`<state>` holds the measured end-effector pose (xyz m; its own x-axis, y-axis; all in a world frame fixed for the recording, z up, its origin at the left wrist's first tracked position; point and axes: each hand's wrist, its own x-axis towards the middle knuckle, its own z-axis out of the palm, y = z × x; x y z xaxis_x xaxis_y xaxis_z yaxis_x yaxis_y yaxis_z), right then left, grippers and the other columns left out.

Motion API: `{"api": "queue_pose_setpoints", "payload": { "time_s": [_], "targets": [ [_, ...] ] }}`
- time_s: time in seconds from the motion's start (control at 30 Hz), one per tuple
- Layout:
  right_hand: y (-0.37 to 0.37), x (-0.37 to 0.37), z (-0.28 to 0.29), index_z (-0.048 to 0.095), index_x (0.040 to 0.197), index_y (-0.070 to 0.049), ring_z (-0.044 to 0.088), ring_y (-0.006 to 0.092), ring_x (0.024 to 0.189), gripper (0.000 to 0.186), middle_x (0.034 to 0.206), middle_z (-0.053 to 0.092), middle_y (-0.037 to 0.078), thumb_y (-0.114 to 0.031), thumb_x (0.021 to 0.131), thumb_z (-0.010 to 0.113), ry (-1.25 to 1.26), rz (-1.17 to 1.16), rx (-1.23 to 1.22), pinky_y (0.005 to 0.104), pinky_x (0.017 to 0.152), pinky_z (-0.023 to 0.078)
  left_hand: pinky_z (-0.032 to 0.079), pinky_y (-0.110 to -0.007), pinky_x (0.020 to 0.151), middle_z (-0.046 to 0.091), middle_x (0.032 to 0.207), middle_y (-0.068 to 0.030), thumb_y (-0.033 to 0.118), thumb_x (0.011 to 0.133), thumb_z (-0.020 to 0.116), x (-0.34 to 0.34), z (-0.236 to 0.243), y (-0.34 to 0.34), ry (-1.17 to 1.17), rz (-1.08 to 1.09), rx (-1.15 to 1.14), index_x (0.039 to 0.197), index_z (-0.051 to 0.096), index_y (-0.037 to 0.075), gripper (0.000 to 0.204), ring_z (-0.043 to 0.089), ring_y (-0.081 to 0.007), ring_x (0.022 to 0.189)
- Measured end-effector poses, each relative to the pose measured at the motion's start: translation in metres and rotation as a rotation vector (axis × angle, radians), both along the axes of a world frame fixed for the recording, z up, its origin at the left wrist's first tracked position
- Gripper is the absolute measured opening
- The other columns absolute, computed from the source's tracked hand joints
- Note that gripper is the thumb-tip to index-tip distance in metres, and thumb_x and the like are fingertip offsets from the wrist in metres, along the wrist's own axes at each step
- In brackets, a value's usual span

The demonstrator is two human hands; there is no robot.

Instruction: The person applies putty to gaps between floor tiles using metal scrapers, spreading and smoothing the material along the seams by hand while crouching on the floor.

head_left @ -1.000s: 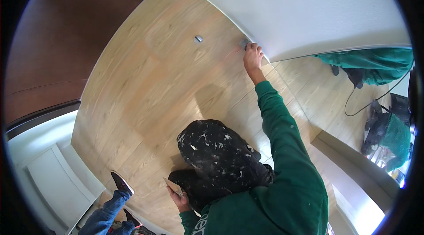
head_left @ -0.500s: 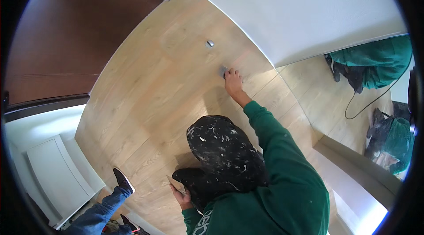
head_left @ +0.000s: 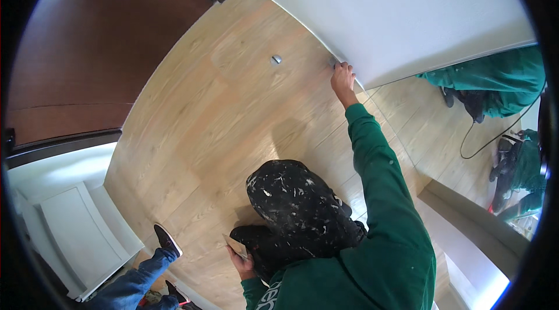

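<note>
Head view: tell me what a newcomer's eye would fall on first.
A newcomer would likely notice the white-flecked black trousers first, bent at the knee in the lower middle. Next comes the green sleeve reaching up to the person's right grip at the foot of the white wall. The large reddish-brown door in the upper left stands out too.

Pale lettering (head_left: pixel 269 298), only partly in view, stands on the green sweatshirt's (head_left: pixel 372 266) chest.
</note>
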<state>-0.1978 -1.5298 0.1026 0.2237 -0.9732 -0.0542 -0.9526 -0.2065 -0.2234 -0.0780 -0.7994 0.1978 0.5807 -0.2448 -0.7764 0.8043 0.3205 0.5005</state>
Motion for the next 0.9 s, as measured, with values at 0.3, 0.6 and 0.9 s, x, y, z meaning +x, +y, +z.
{"api": "queue_pose_setpoints", "payload": {
  "time_s": [0.3,0.6,0.9],
  "targets": [
    [0.075,0.045,-0.021,0.057,0.121,-0.002,0.049,0.0323,0.120,0.034,0.125,0.051,0.013,-0.011,0.088,0.053,0.036,0.115,0.102,0.0545,0.090,0.048,0.062,-0.031,0.071,0.072,0.105,-0.0054,0.043,0.101,0.050,-0.003,0.008,-0.013,0.020,0.118,0.102,0.119,0.063,0.011,0.039,0.071,-0.0189,0.087],
    [0.155,0.061,0.001,0.061,0.123,-0.003,0.054,0.0332,0.114,0.037,0.120,0.058,0.015,-0.010,0.087,0.054,-0.058,0.318,0.243,0.0488,0.090,0.049,0.060,-0.039,0.079,0.069,0.115,-0.0064,0.050,0.101,0.044,-0.013,0.007,-0.019,0.037,0.028,-0.064,0.127,0.058,0.010,0.049,0.070,-0.0224,0.096],
    [0.253,0.081,0.319,0.064,0.123,-0.005,0.058,0.0317,0.099,0.038,0.115,0.061,0.015,0.000,0.087,0.055,-1.157,1.078,0.112,0.0390,0.085,0.047,0.044,-0.048,0.107,0.054,0.140,-0.0146,0.042,0.104,0.038,0.033,0.178,-0.160,-0.136,-0.057,-0.363,0.142,0.045,0.006,0.053,0.054,-0.0314,0.126]
  ]
}}
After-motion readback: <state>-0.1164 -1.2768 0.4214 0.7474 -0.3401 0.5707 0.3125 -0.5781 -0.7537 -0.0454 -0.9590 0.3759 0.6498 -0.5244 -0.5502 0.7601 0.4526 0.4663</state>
